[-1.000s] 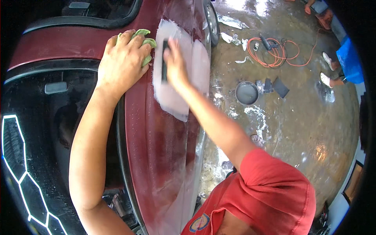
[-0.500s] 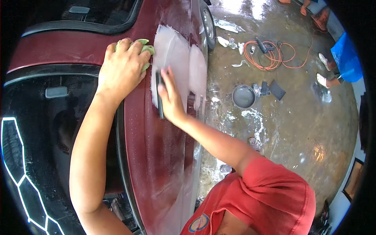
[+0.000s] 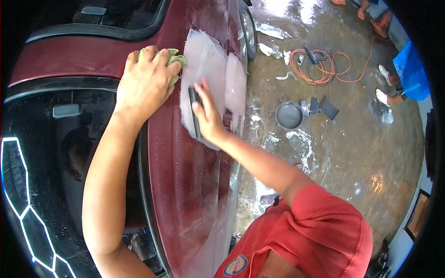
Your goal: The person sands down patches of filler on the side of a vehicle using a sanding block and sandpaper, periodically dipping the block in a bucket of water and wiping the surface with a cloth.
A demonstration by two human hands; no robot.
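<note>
My left hand [image 3: 147, 81] is closed over a green cloth [image 3: 177, 59] and presses it on the dark red car body [image 3: 162, 153], beside the window pillar. On the pale grey-white filler patch [image 3: 203, 51], my right hand [image 3: 209, 118] holds a dark, narrow sanding block [image 3: 194, 111] flat against the surface. Its fingers lie along the block's right side; the block's underside is hidden. A second pale patch [image 3: 235, 83] sits just right of the first. Water drops and whitish residue show on the red paint below.
On the wet floor stand a round basin of cloudy water [image 3: 289, 115] and dark abrasive sheets [image 3: 329, 108]. Farther off lie a coiled orange hose [image 3: 320, 69] with a power tool [image 3: 310, 54] and crumpled masking scraps [image 3: 271, 30]. Another person's legs and blue cloth [image 3: 412, 72] are at far right.
My right hand and the sanding block have shifted slightly right across the patch, baring more of its left and lower part. My left hand stays on the cloth.
</note>
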